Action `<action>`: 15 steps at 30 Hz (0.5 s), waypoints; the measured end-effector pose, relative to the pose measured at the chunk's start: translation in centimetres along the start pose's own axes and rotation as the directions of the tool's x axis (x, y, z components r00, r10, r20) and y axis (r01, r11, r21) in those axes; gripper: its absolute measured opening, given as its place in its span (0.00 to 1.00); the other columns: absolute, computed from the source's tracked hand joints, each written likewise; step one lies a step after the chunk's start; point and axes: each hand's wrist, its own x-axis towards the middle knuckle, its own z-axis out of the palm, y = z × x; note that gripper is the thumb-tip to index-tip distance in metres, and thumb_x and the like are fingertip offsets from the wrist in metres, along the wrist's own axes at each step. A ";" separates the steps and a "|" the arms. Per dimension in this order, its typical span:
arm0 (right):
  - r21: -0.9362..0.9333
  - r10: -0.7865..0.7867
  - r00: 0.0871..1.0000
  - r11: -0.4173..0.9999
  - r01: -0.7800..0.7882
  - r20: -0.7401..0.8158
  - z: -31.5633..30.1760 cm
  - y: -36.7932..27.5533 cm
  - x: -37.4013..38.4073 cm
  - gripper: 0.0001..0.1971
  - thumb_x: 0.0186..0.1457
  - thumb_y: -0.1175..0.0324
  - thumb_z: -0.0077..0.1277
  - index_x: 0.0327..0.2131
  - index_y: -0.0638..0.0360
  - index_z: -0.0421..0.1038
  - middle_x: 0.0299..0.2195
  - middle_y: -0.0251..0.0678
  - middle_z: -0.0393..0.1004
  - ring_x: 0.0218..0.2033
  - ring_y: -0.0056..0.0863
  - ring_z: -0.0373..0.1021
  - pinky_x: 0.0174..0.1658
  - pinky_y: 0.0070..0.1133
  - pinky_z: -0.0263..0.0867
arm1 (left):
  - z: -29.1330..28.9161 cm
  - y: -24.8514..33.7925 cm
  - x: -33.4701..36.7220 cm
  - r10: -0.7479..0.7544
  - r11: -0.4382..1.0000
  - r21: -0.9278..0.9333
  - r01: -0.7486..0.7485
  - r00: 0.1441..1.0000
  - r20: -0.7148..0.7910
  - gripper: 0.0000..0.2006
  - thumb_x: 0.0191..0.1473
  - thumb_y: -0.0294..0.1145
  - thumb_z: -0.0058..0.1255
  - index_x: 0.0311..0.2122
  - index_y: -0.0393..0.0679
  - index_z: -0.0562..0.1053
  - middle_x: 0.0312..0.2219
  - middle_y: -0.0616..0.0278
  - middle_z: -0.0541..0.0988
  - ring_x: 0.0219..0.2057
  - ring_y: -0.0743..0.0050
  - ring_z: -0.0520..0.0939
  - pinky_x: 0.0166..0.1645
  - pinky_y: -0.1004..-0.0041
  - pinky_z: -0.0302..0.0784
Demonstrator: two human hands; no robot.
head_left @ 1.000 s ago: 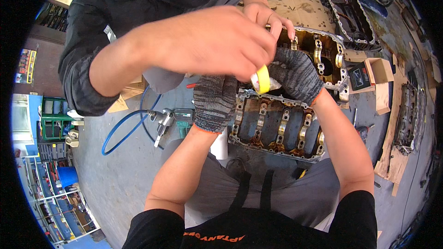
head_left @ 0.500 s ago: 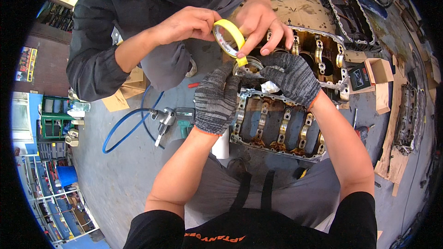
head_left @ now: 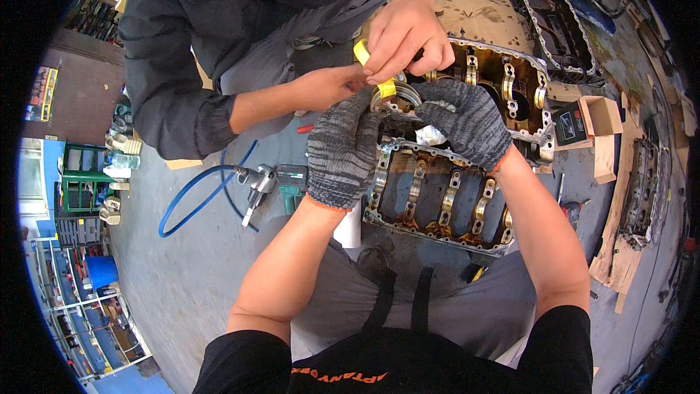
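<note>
My left hand [head_left: 341, 152], in a grey knitted glove with an orange cuff, is closed on one end of a stack of curved metal bearing shells [head_left: 408, 96]. Gloved alike, my right hand [head_left: 467, 122] grips the opposite end, so the stack is held between both. A piece of yellow tape [head_left: 386, 89] lies across the shells near my left fingertips. Just beyond, a co-worker's hands [head_left: 408, 36] handle the yellow tape roll [head_left: 361, 52], partly hidden by their fingers. My fingertips are partly hidden behind the gloves and the shells.
Below my hands lies an oily metal engine frame [head_left: 430, 237]; an engine block [head_left: 539, 76] sits beyond at the right. An impact wrench [head_left: 290, 179] and an air tool [head_left: 259, 184] with a blue hose lie left. An opened cardboard box [head_left: 604, 120] stands right.
The co-worker's left-side hand has dropped toward my left glove. The tape roll has shifted and is now more covered by fingers, and yellow tape now lies on the shells. My hands stay nearly still.
</note>
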 end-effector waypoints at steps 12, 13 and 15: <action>-0.080 -0.024 1.000 0.997 0.023 -0.008 -0.2 0.8 0.0 0.14 0.55 0.71 0.59 0.45 0.62 0.77 0.39 0.38 0.81 0.37 0.22 0.74 0.44 0.22 0.69 | 0.1 0.3 0.0 0.011 0.998 0.057 -0.011 1.000 0.011 0.12 0.59 0.28 0.50 0.47 0.36 0.75 0.38 0.49 0.81 0.39 0.53 0.82 0.47 0.64 0.76; -0.043 -0.005 1.000 0.999 0.005 -0.003 -0.2 0.9 -0.1 0.14 0.55 0.71 0.59 0.45 0.62 0.77 0.39 0.38 0.81 0.37 0.22 0.74 0.44 0.22 0.69 | 0.0 0.2 -0.1 -0.024 0.999 0.032 0.022 0.998 0.058 0.13 0.58 0.28 0.50 0.47 0.36 0.75 0.39 0.49 0.80 0.40 0.53 0.82 0.48 0.63 0.76; -0.027 -0.029 1.000 0.999 0.029 0.002 -0.1 1.1 -0.2 0.13 0.55 0.71 0.58 0.44 0.62 0.77 0.40 0.39 0.80 0.38 0.24 0.75 0.44 0.23 0.70 | -0.1 0.0 -0.3 -0.083 0.996 -0.019 0.087 0.986 0.141 0.13 0.57 0.27 0.50 0.47 0.36 0.75 0.42 0.49 0.79 0.42 0.52 0.81 0.49 0.63 0.75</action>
